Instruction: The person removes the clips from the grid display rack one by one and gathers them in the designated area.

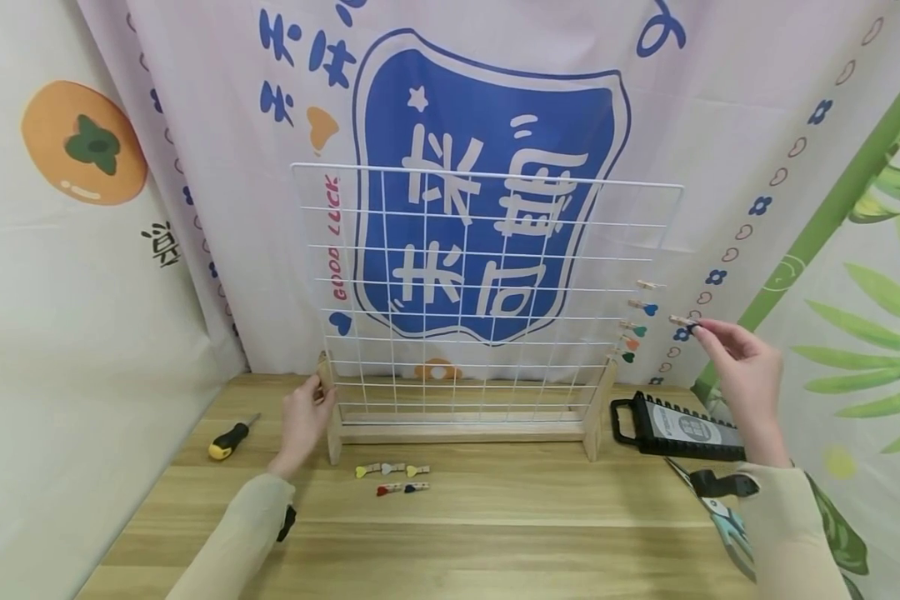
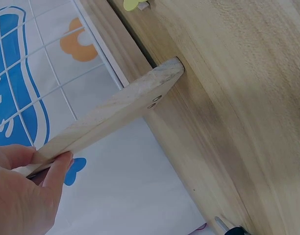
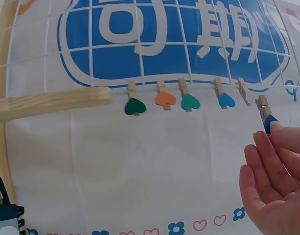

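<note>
A white wire grid (image 1: 487, 173) stands upright in a wooden stand. My left hand (image 1: 305, 421) grips the stand's left wooden upright (image 2: 111, 110), thumb and fingers on opposite sides near its end. Out beside the grid's right edge, my right hand (image 1: 746, 367) pinches a small wooden clothespin (image 3: 262, 105) by its dark blue heart, the other end pointing toward the grid. Along that edge hang several heart clothespins, among them a dark green one (image 3: 135, 106), an orange one (image 3: 165, 98) and a blue one (image 3: 226, 100). The clip nearest my fingers (image 3: 244, 91) is seen side-on.
Several more heart clothespins (image 1: 392, 469) lie on the wooden table (image 1: 495, 550) in front of the stand. A yellow-black screwdriver (image 1: 229, 440) lies at left. At right are a black tool case (image 1: 682, 427) and blue-handled scissors (image 1: 729, 529), partly behind my right forearm. Printed cloth hangs behind.
</note>
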A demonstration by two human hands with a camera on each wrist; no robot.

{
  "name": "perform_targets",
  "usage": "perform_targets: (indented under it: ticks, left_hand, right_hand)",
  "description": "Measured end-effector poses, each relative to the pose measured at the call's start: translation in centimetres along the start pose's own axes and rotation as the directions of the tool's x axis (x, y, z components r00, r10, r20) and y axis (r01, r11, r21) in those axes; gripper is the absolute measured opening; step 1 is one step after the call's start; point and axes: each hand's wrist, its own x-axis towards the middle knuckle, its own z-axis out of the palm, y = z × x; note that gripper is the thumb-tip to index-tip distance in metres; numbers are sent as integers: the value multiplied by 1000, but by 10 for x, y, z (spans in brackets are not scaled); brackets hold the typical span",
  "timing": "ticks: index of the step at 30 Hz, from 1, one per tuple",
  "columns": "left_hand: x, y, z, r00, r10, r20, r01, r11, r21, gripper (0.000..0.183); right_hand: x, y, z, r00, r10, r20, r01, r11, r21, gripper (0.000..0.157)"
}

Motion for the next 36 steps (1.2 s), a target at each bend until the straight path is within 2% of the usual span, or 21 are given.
perform_targets:
  ticks: [5, 11, 17, 22, 25, 29, 32, 36]
  left_hand:
    - [0, 0, 0, 1000, 11, -7, -11, 1000, -7, 7]
    - [1, -2, 0, 1000, 5, 3, -5, 1000, -4, 7]
    - [1, -3, 0, 1000, 3, 7, -3, 1000, -1, 8]
    - [-1, -3, 1, 996, 78, -48, -79, 997, -10, 10]
    - [-3, -3, 1, 993, 101, -66, -103, 994, -23, 10]
    - [-3, -1, 0, 998, 57, -33, -58, 998, -25, 9]
    - [-1, -2, 0, 1000, 19, -11, -20, 1000, -9, 9]
    - [-1, -3, 0, 1000, 6, -6, -5, 1000, 11, 9]
  right_hand:
    - [-20, 13, 12, 993, -61, 105, 65, 997, -42, 34]
    - [-49, 35, 45, 969, -127, 214, 141, 989, -52, 31]
    - [-76, 57, 81, 945, -104, 311, 123, 991, -42, 24]
    - [-97, 74, 107, 929, -55, 366, 66, 998, -18, 19]
    - [-108, 82, 121, 919, -28, 393, 25, 1000, 12, 17]
    - [-122, 92, 137, 906, -28, 421, 23, 1000, 17, 14]
    - [-129, 100, 148, 889, -41, 456, 44, 999, 4, 11]
    - [-136, 110, 159, 847, -77, 527, 108, 994, -28, 12]
